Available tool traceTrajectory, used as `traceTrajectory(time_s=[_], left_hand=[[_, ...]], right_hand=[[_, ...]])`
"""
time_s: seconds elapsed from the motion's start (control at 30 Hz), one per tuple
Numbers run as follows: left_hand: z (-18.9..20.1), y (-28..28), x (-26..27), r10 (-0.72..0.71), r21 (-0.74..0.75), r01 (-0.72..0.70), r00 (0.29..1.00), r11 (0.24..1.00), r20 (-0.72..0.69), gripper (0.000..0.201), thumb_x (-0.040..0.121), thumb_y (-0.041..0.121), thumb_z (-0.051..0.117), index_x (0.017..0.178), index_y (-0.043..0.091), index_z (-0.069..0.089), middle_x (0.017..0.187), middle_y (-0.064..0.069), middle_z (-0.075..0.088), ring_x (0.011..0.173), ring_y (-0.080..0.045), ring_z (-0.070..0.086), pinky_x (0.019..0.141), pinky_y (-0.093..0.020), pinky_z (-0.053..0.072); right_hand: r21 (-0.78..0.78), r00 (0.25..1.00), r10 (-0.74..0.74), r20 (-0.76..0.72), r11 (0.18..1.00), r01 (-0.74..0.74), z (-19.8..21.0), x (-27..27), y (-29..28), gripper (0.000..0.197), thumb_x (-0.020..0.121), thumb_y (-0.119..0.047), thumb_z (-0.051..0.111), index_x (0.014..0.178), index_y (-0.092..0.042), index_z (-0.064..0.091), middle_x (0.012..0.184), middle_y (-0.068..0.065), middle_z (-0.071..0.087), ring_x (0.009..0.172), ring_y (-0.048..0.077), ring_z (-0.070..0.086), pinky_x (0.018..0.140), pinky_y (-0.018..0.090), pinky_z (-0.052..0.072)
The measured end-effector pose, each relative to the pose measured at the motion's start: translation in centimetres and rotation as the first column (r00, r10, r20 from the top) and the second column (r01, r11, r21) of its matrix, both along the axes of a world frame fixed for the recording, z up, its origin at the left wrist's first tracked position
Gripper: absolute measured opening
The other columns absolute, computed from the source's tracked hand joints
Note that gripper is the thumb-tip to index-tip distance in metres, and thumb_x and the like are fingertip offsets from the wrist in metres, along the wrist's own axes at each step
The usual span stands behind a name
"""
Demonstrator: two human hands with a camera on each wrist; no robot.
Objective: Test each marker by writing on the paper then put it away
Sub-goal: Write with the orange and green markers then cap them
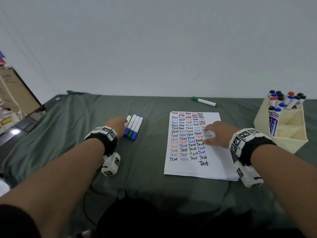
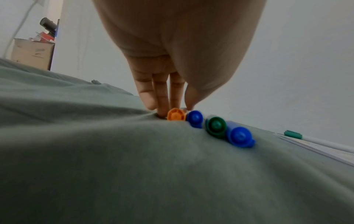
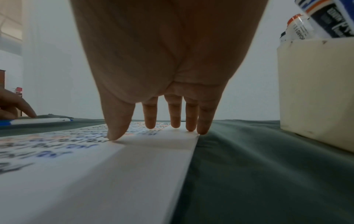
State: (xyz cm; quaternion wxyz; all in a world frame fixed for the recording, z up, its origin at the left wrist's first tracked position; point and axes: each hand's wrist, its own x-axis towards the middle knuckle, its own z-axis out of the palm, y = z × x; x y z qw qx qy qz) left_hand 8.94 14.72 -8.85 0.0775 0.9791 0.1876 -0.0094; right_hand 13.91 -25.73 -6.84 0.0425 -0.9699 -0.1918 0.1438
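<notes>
Several capped markers [image 1: 134,126] lie side by side on the green cloth, left of the paper [image 1: 188,167]. My left hand [image 1: 118,125] reaches onto the leftmost one, the orange-capped marker [image 2: 175,116]. Its fingers [image 2: 161,97] come down on the marker's left and the thumb [image 2: 191,97] on its right, pinching it where it lies. Next to it are a blue-capped marker [image 2: 195,119], a green-capped one [image 2: 215,125] and another blue one [image 2: 240,136]. My right hand [image 1: 208,136] rests on the paper's right side, spread fingertips [image 3: 114,134] pressing the sheet [image 3: 114,174]. The sheet is covered with rows of "Test".
A lone green marker [image 1: 204,101] lies beyond the paper near the wall. A cream box [image 1: 291,134] with several upright markers stands at the right, close to my right wrist. Cardboard boxes and clutter stand off the table's left end.
</notes>
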Motion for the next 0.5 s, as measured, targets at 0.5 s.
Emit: traceTrajectory(time_s=[0.5], left_hand=[[1.3,0.2,3.3,-0.074,0.094,0.073,0.997,0.993,0.005,0.031,0.097,0.034,0.048,0.125,0.028,0.061,0.125,-0.003,0.065,0.11,-0.027,0.061,0.091,-0.035,0.048]], right_hand=[[0.088,0.997,-0.045,0.06,0.995,0.039,-1.1,1.5,-3.1,0.066,0.095,-0.063,0.053,0.151,-0.029,0.043,0.156,0.004,0.041,0.144,0.028,0.036,0.119,0.043,0.028]])
